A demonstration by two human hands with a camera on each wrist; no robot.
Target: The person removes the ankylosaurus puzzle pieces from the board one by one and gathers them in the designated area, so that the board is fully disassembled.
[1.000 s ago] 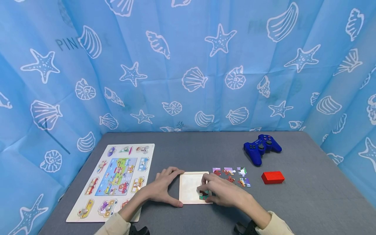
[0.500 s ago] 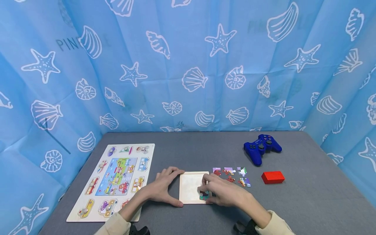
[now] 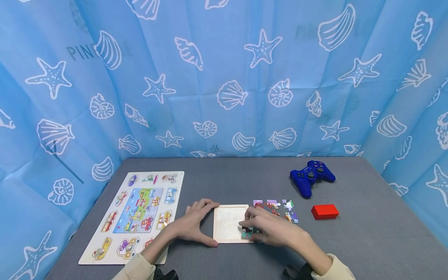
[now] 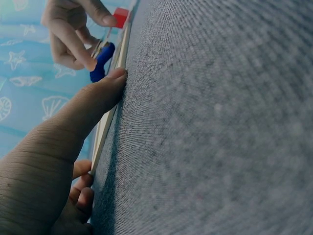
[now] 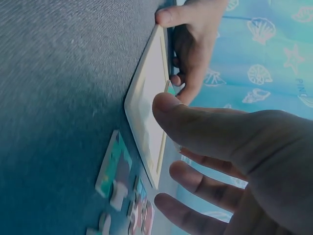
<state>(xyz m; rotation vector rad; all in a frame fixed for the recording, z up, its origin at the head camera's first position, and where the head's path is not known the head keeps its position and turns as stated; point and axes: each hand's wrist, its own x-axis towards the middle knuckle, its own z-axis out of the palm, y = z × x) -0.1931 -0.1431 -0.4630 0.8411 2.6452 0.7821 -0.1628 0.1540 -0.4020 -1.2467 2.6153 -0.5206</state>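
A square, light wooden puzzle tray (image 3: 227,223) lies on the grey table. My left hand (image 3: 196,221) holds it by the left side, thumb at the near corner and fingers at the far one. Between the thumb and fingers of my right hand (image 3: 274,228) is a jigsaw piece (image 3: 246,235), teal and dark, held over the tray's right edge. In the right wrist view the thumb covers most of that piece (image 5: 170,89). Several loose jigsaw pieces (image 3: 288,204) lie right of the tray, some hidden behind the right hand; a green one (image 5: 115,164) shows beside the tray's edge.
A large peg puzzle board (image 3: 138,210) with vehicle pictures lies at the left. Toward the back right are a blue game controller (image 3: 311,177) and, nearer, a red block (image 3: 324,212). A blue shell-print curtain (image 3: 224,89) hangs behind the table.
My right hand has shifted slightly to the right with the jigsaw piece, from above the tray toward its right edge. The left hand and tray have stayed put.
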